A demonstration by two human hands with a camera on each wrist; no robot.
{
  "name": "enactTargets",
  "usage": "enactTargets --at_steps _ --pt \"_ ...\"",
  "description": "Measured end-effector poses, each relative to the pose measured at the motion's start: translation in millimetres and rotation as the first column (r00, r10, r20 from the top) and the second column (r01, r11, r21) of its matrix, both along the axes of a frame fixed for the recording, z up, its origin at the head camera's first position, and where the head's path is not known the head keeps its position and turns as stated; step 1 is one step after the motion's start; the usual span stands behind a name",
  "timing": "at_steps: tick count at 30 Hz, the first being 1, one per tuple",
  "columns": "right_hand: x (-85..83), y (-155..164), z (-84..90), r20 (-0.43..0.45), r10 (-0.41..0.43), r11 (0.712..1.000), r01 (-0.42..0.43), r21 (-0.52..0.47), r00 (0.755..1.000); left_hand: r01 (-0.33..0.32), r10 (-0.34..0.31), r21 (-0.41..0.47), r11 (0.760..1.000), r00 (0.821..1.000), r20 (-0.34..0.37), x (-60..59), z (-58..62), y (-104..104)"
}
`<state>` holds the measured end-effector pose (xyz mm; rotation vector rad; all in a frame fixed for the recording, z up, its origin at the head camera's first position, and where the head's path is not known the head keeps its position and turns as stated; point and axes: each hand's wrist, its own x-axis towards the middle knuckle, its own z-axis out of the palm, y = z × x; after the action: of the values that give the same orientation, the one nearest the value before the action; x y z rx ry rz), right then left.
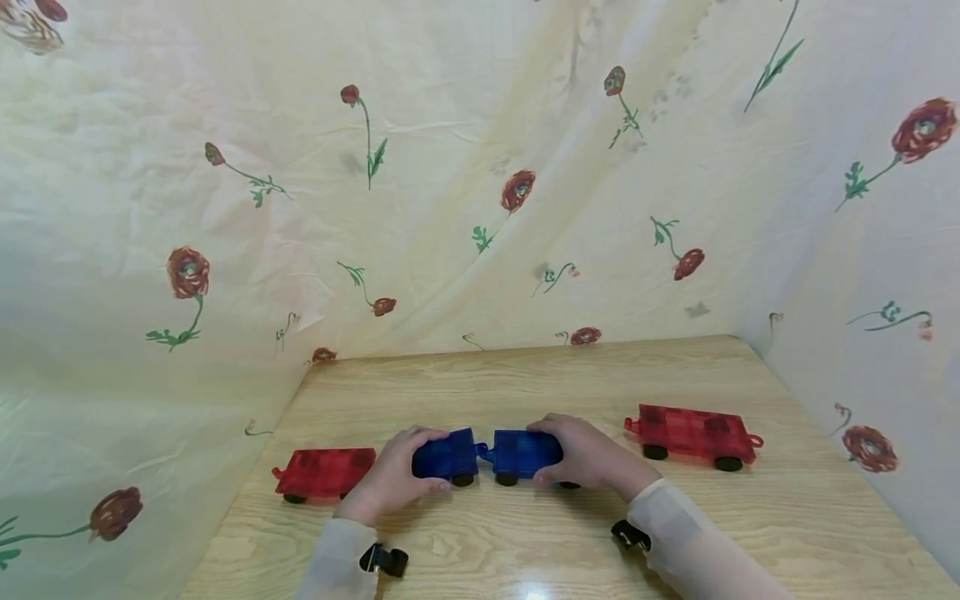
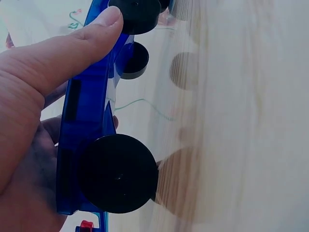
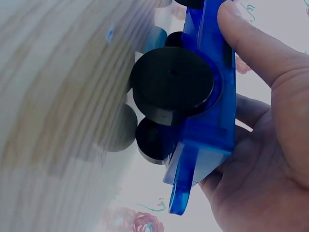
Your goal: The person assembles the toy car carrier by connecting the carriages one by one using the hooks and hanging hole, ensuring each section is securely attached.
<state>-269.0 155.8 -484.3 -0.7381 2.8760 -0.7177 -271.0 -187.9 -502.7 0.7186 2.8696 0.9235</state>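
left hand (image 1: 393, 477): fingers were wrapped over the top of the left blue car (image 1: 446, 457), thumb along its near edge, so it sat pinned on its wheels and couldn't roll.
right hand (image 1: 588, 457): same deal on the right blue car (image 1: 527, 452), fingers curled over the roof and thumb on the near side.
blue cars: middle of the wooden table (image 1: 525, 375), nose to nose, hitches meeting in the gap between my hands. i'd say they were held level so the couplers lined up.
wrist views: both showed black wheels just off or barely on the wood, i couldn't tell which.
red car, left (image 1: 324, 472): parked just left of my left hand, same row.
red car, right (image 1: 693, 433): further right and a bit farther back, untouched.
backdrop: floral sheet (image 1: 450, 167) walled in the far and side edges.
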Motion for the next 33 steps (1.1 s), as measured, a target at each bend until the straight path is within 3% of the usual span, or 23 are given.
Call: enactTargets --at_steps 8,24,33 --pt "0.6 2 4.3 0.011 0.012 1.0 -0.012 -0.015 1.0 -0.004 0.004 -0.042 0.999 1.0 0.008 -0.7 -1.5 1" --pt "1.2 -4 -0.3 -0.029 0.033 0.999 -0.033 0.003 0.999 0.016 -0.016 -0.011 1.0 1.0 0.001 -0.1 1.3 -11" --pt "1.4 -2 -1.8 0.007 0.022 1.0 -0.022 0.0 1.0 0.005 -0.005 -0.026 1.0 1.0 0.008 -0.6 3.8 -17"
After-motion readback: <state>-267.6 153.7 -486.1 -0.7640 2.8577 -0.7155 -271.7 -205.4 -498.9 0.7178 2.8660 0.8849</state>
